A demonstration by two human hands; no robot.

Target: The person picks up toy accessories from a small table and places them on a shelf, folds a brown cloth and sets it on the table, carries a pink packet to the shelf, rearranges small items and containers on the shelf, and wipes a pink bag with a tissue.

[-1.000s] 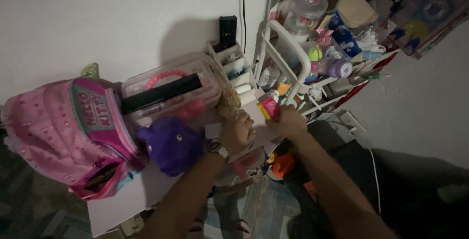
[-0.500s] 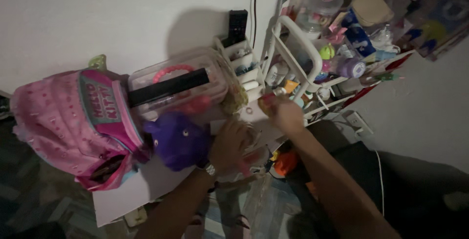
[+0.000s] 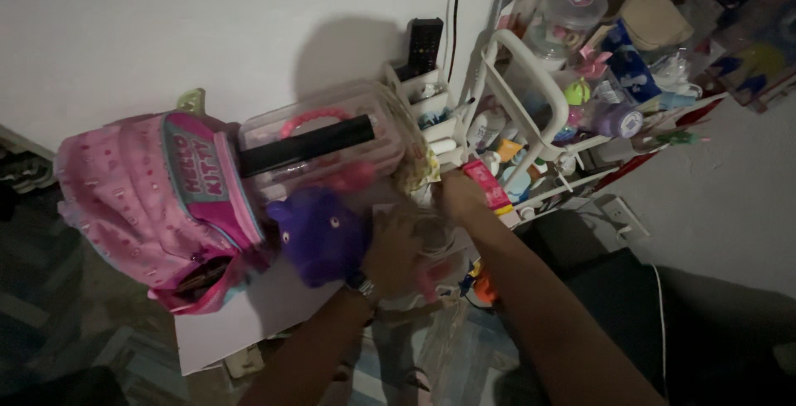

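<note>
I am reaching down over a crowded white bench [image 3: 249, 323]. My left hand [image 3: 391, 252] is resting just beside a purple plush toy [image 3: 319, 232], touching its side; its fingers are curled, but blur is keeping me from telling whether they are gripping anything. My right hand [image 3: 461, 194] is lying near a small red packet [image 3: 487, 184], and I cannot tell whether its fingers are closing on it. The plush is sitting between a pink backpack [image 3: 145, 199] and my left hand, below a clear plastic box [image 3: 332, 145] with a black handle. A white wire rack [image 3: 531, 91] is standing to the right.
</note>
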